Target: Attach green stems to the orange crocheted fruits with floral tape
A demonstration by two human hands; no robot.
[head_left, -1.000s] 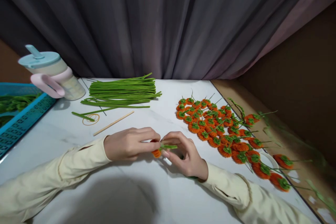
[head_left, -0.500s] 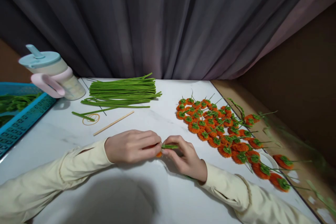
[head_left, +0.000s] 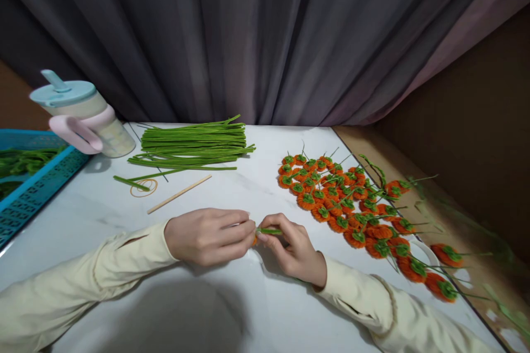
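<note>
My left hand (head_left: 209,235) and my right hand (head_left: 290,247) meet low over the white table (head_left: 232,298). Between their fingertips is a small orange pipe-cleaner pumpkin (head_left: 254,239), mostly hidden by my left fingers. My right thumb and forefinger pinch its short green stem (head_left: 269,230). Both hands are closed around this piece. A pile of several finished orange pumpkins with green tops (head_left: 351,204) lies to the right of my right hand.
A bundle of green pipe cleaners (head_left: 194,146) lies at the back centre. A thin wooden stick (head_left: 179,194) and a rubber band (head_left: 143,188) rest in front of it. A cup with a blue lid (head_left: 80,116) and a blue basket (head_left: 28,187) stand left. A dark curtain hangs behind.
Both hands have sunk slightly toward the table. My left fingers have closed further over the orange pumpkin, so less of it shows.
</note>
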